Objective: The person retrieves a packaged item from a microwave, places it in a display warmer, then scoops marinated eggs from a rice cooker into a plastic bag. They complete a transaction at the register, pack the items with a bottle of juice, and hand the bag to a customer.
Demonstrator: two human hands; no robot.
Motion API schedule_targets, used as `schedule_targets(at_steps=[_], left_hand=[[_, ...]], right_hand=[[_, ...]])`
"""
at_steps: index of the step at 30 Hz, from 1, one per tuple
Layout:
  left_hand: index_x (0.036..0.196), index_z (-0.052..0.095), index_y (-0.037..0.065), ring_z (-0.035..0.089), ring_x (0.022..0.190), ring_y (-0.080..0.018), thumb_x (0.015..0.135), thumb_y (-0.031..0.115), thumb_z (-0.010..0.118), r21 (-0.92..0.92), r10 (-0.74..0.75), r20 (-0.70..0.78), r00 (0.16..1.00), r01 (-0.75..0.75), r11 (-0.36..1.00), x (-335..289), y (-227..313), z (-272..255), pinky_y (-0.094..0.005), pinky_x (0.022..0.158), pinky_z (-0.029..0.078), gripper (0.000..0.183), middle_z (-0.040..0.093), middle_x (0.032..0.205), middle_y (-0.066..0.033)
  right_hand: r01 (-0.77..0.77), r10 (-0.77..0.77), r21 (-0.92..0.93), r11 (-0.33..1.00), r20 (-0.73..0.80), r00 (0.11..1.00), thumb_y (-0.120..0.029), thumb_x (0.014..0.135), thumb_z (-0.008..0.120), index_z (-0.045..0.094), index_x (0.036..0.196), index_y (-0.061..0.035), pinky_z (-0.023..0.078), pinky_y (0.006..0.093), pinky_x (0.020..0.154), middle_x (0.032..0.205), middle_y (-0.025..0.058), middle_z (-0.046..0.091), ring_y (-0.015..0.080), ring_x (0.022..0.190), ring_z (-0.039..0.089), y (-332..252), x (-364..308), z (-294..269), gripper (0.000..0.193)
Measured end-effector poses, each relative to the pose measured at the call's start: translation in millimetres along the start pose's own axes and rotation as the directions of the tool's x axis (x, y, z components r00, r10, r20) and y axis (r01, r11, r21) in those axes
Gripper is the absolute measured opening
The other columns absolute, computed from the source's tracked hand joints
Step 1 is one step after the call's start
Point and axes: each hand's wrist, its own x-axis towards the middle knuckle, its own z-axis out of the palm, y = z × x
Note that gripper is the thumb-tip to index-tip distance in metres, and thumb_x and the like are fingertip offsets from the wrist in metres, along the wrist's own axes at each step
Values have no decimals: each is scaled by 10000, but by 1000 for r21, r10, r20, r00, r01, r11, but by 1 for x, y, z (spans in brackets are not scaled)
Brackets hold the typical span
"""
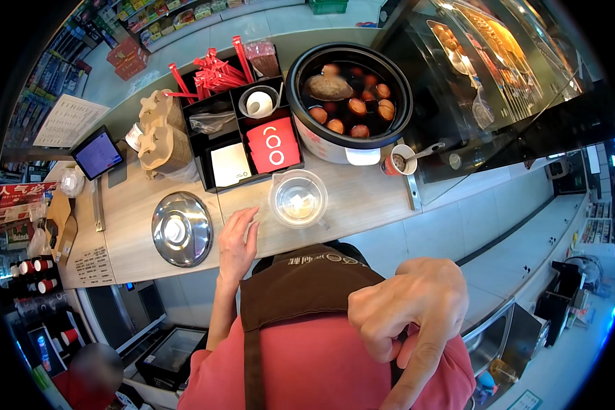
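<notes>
My left hand [236, 240] is at the front edge of the counter, fingers stretched out and holding nothing. It lies between a shiny metal pot lid [197, 236] and a clear plastic jug [298, 217] with a spout and handle. My right hand [417, 307] is raised close to the camera, in front of my chest, with its fingers curled in; whatever they may hold is hidden. Beyond the jug stands a black-rimmed cooker [297, 126] of brown eggs [357, 106] in dark liquid, with a larger pale lump [329, 87] among them.
A black organizer [201, 147] holds red-wrapped sticks [220, 75], napkins and a cup. Cardboard cup carriers [162, 140] and a small screen [98, 154] stand left. Right of the cooker are a paper cup [398, 161] with a spoon and a glass food case [485, 75]. Another person [92, 383] is lower left.
</notes>
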Motion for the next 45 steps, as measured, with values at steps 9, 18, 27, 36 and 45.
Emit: schedule_targets(at_steps=[9, 18, 27, 36, 45], left_hand=[[1156, 634, 27, 660, 873, -244, 883, -2, 606, 13, -23, -20, 1000, 24, 1000, -7, -4, -3, -322, 784, 523, 276, 650, 1056, -136], [1157, 634, 29, 660, 875, -243, 891, 13, 609, 10, -17, -14, 1000, 17, 1000, -3, -2, -3, -326, 783, 521, 268, 648, 1065, -133], [1144, 637, 30, 638, 915, -301, 863, 1, 617, -20, -30, 2, 1000, 30, 999, -1, -3, -2, -360, 790, 518, 284, 641, 1053, -145], [1144, 635, 24, 637, 914, -308, 859, -5, 617, -2, -30, -11, 1000, 30, 1000, -5, -1, -6, -364, 791, 517, 286, 640, 1049, -152], [1149, 636, 26, 637, 887, -303, 855, -9, 620, -10, -45, -34, 998, 45, 999, -12, -4, -8, -363, 776, 512, 297, 643, 1048, -150]], right_hand=[[-99, 104, 49, 994, -119, 987, -18, 922, 530, 754, 1005, -32, 317, 308, 582, 742, 52, 492, 160, 598, 410, 3, -9, -8, 240], [-143, 152, 61, 988, -179, 972, -11, 903, 545, 751, 988, 5, 327, 306, 570, 743, 52, 501, 173, 639, 415, 4, -19, -14, 223], [-159, 158, 9, 987, -160, 974, -124, 929, 566, 708, 1088, 45, 376, 279, 557, 746, 59, 519, 187, 647, 482, 9, -30, -20, 272], [-606, 114, -693, -391, -690, 715, 63, 783, 522, 720, 1130, -135, 420, 367, 746, 850, 94, 525, 257, 841, 537, 31, -63, -127, 446], [-497, 375, -592, -635, -798, 471, -20, 782, 558, 750, 1069, -178, 405, 423, 848, 937, 107, 604, 286, 1019, 557, 79, -97, -196, 380]])
